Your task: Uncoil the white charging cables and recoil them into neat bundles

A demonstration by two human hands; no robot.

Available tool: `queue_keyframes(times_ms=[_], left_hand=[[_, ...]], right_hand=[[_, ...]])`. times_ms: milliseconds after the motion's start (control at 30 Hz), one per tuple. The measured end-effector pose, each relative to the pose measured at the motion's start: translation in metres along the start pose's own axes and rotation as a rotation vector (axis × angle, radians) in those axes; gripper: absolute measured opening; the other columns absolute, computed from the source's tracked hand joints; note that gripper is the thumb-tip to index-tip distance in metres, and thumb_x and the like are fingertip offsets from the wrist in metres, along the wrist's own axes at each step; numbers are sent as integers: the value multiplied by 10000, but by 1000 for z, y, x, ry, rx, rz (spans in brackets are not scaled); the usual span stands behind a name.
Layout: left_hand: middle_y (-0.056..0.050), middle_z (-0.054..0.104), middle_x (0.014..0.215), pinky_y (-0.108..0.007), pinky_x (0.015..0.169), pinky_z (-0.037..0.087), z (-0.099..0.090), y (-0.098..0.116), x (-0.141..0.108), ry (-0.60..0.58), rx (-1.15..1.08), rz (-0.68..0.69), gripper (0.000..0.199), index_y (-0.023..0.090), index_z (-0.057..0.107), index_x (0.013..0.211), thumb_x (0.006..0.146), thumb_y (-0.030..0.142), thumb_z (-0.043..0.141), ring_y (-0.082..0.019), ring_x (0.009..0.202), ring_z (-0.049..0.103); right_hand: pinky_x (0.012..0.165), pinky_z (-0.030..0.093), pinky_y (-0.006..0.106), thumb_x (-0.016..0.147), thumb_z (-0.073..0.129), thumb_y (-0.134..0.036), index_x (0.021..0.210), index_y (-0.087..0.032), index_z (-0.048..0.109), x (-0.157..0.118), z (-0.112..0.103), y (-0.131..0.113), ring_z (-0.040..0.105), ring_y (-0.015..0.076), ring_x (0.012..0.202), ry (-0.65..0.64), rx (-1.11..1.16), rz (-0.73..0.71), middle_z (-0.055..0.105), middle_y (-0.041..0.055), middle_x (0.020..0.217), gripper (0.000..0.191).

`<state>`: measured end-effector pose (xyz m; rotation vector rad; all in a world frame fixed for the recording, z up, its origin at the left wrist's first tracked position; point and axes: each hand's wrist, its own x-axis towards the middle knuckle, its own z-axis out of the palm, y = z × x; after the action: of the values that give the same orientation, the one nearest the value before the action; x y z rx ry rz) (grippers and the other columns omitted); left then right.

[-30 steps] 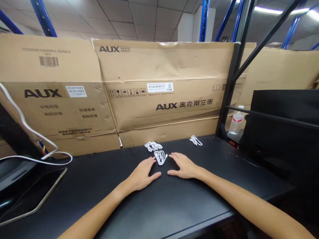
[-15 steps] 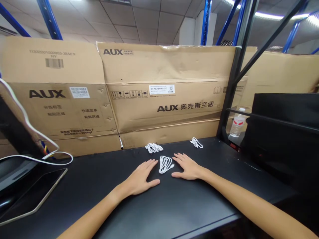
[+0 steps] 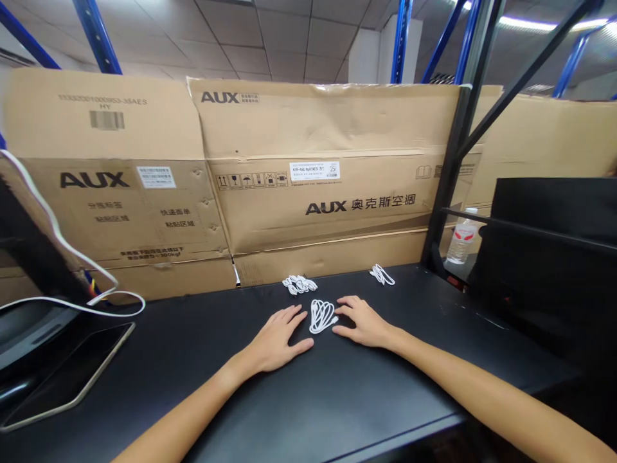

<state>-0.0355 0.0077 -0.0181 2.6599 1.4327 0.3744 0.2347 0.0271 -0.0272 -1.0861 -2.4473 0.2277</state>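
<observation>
The open left hand (image 3: 279,335) and open right hand (image 3: 364,323) are lying palm-down on a black workbench (image 3: 385,411), gripping nothing, with a loosely coiled white cable (image 3: 322,316) just between them and two smaller white cable bundles (image 3: 299,284) beyond it.

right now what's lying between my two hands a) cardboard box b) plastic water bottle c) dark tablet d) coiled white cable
d, the coiled white cable lies on the black desk between the left hand and the right hand.

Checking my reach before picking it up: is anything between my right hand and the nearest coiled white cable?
Nothing visible stands in the way: the right hand lies just beside the coiled white cable, with at most bare black desktop between them.
</observation>
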Motion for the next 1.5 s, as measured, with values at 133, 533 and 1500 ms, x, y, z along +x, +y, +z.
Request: queue_keyframes(times_ms=[133,533,1500], left_hand=[[-71,402,1433,-477,1076,270,3,7,7,21,-50,17,570,286,489,1313,833,591,445,-306,1322,326],[-70,566,1282,-367,1026,353,-12,34,16,-23,-1058,-28,354,186,715,870,867,459,488,-248,1151,525],[-25,574,909,-335,800,512,13,25,24,500,-1161,-351,502,176,504,972,561,219,789,-179,852,623]], right_hand=[[843,416,355,896,501,-301,893,-195,604,6,7,-16,507,207,948,75,17,-104,589,73,980,148],[766,444,301,902,422,-170,828,-205,444,4,4,-34,529,166,850,23,376,-243,559,60,976,85],[879,445,354,859,548,-440,976,-187,582,8,-20,-30,598,142,863,15,1208,-15,566,72,1162,281]])
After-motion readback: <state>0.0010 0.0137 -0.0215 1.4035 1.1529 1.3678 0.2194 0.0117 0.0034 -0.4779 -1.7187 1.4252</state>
